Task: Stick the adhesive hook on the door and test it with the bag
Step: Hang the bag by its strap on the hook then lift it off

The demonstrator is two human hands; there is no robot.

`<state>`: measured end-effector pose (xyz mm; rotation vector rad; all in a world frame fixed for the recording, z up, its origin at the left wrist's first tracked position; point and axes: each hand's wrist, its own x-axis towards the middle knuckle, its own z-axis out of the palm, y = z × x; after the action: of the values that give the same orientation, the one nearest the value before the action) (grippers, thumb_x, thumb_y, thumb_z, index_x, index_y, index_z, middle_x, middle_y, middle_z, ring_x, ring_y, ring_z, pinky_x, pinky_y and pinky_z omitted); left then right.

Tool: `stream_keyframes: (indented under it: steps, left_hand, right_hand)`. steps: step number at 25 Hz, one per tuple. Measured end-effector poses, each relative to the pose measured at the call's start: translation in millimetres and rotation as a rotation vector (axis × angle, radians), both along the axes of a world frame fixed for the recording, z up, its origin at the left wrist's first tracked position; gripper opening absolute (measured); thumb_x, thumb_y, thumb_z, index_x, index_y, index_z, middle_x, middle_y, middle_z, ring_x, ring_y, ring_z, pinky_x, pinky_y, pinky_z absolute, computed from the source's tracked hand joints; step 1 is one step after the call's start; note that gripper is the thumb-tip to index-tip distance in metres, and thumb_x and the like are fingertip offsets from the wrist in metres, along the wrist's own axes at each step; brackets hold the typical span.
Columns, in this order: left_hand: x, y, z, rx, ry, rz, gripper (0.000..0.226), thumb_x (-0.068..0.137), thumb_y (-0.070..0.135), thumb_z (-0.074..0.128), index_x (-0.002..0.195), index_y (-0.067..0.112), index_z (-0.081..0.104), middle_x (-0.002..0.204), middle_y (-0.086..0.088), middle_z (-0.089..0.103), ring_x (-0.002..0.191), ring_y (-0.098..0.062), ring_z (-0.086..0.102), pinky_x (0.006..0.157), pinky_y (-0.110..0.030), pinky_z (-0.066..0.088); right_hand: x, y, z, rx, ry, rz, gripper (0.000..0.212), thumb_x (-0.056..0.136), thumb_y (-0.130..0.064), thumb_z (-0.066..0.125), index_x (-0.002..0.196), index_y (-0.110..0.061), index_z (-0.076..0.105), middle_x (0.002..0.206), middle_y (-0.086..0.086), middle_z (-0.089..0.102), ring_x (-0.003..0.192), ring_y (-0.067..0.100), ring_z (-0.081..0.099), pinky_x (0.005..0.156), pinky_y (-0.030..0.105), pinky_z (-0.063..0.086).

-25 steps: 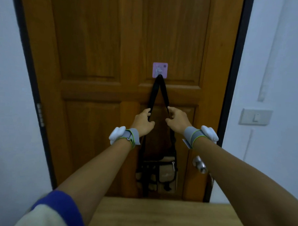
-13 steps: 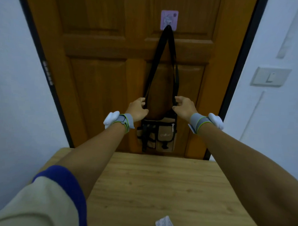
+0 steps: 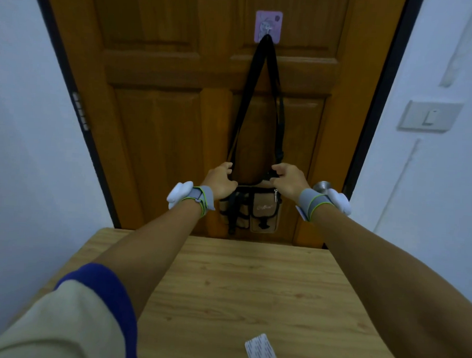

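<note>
Bag [image 3: 255, 210]: small tan pouch with black webbing and zip pockets, hanging low centre of frame against the door [image 3: 162, 116], just above the far edge of the table [image 3: 238, 281]. Its black strap [image 3: 262, 98] runs up as a narrow loop to the adhesive hook [image 3: 268, 26], a pale purple square pad stuck on the door's upper panel, upper centre of frame; strap apex sits on the hook prong. Strap reads taut and straight, so the load appears to be on the hook. Judgement: bag is soft fabric, likely light, limp when unsupported; webbing is flexible, not slippery, easy to pinch. Best hold is the strap ends just above the pouch, where a downward tug loads the hook directly. Left hand [image 3: 220, 179] is curled around the left strap end at the pouch top; right hand [image 3: 287, 181] pinches the right strap end, fingers closed on the webbing. Both wrists carry grey bands with white units. Weak point is probably the pad's bond to varnished wood: pull gently and straight down. Peeled backing paper [image 3: 259, 351] lies on the table, lower centre. Door knob [image 3: 321, 186] just right of the right hand; light switch [image 3: 429, 117] on the wall at right
</note>
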<state>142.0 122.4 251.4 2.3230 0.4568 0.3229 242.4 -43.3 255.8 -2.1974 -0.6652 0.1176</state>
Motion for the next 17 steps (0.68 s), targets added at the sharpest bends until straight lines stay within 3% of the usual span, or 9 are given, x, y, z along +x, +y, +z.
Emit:
stream_keyframes:
  steps: [6,12,17]
  left_hand:
    - [-1,0,2,0.02,-0.007,0.001,0.063,0.092,0.015,0.055,0.147,0.013,0.023,0.152,-0.01,0.036,0.139,-0.029,0.034,0.106,-0.034,0.037]
    - [10,5,15,0.097,-0.034,0.044,0.062,0.092,0.017,0.056,0.146,0.012,0.026,0.152,-0.013,0.03,0.138,-0.033,0.033,0.112,-0.043,0.035]
    - [23,8,37,0.1,-0.078,0.052,0.061,0.092,0.017,0.055,0.146,0.014,0.025,0.151,-0.013,0.028,0.137,-0.033,0.033,0.111,-0.042,0.036]
  right_hand:
    - [-3,-1,-1,0.042,0.031,0.012,0.036,0.092,-0.008,0.051,0.127,-0.013,0.051,0.136,0.014,0.049,0.119,0.031,0.05,0.082,0.029,0.047]
    - [8,-5,13,0.079,-0.021,-0.02,0.031,0.091,-0.008,0.05,0.122,-0.012,0.055,0.126,0.014,0.055,0.1,0.021,0.051,0.081,0.025,0.042]
    - [20,3,38,0.091,-0.054,-0.035,0.042,0.091,-0.011,0.052,0.133,-0.01,0.044,0.131,0.016,0.05,0.115,0.028,0.051,0.084,0.026,0.041]
